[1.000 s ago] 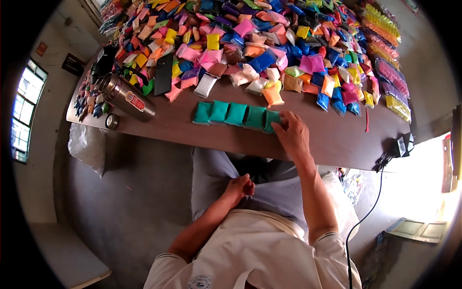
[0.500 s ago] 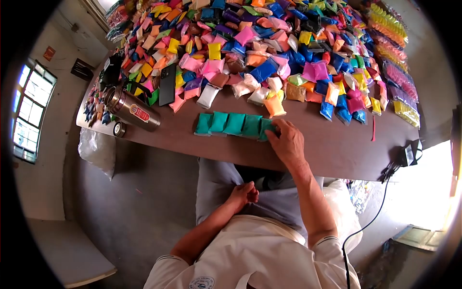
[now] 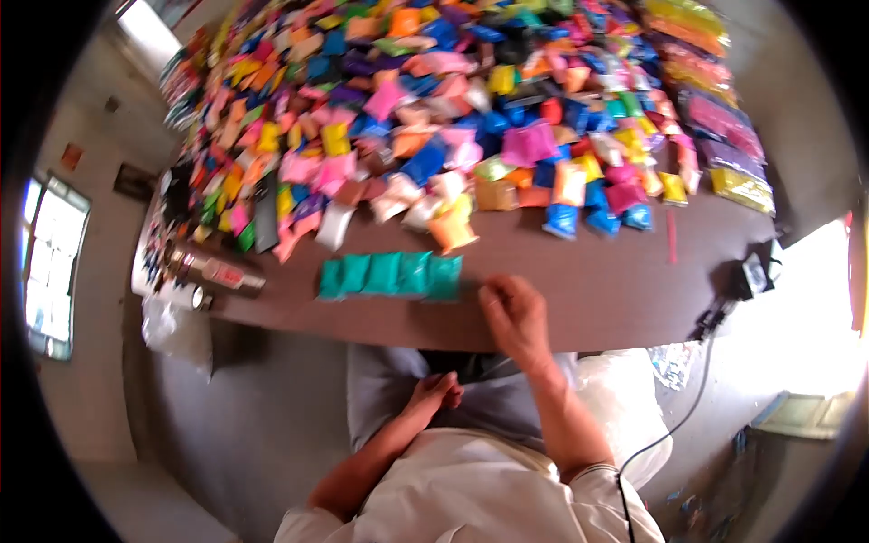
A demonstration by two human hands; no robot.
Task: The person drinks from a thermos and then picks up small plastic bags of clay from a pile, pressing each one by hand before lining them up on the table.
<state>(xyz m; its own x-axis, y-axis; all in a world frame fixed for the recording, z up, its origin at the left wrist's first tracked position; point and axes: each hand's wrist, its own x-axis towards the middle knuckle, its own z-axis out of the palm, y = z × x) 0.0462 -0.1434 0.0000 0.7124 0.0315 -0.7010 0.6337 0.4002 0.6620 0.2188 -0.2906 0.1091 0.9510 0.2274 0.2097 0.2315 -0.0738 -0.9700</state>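
Note:
A row of several teal packets (image 3: 389, 274) lies side by side near the front of the brown table (image 3: 597, 312). Just right of the row, apart from it, my right hand (image 3: 514, 312) hovers over the table with its fingers curled in, and no object shows in it. My left hand (image 3: 439, 391) rests on my lap, fingers folded together and seemingly empty. Behind the teal row, an orange packet (image 3: 453, 233) sits at the near edge of a big heap of colourful packets (image 3: 434, 109). The view is blurred by motion.
On the left stand a metal flask (image 3: 217, 270) and a dark phone (image 3: 266, 213). Larger clear bags of packets (image 3: 738, 185) are stacked at the right. A black device (image 3: 756, 271) with a cable (image 3: 674, 425) is at the right table edge. A red strip (image 3: 672, 237) lies nearby.
My right hand has come off the rightmost teal packet and drawn back to the right, its fingers curling in. My left hand stays on the lap. The whole view has shifted with my head.

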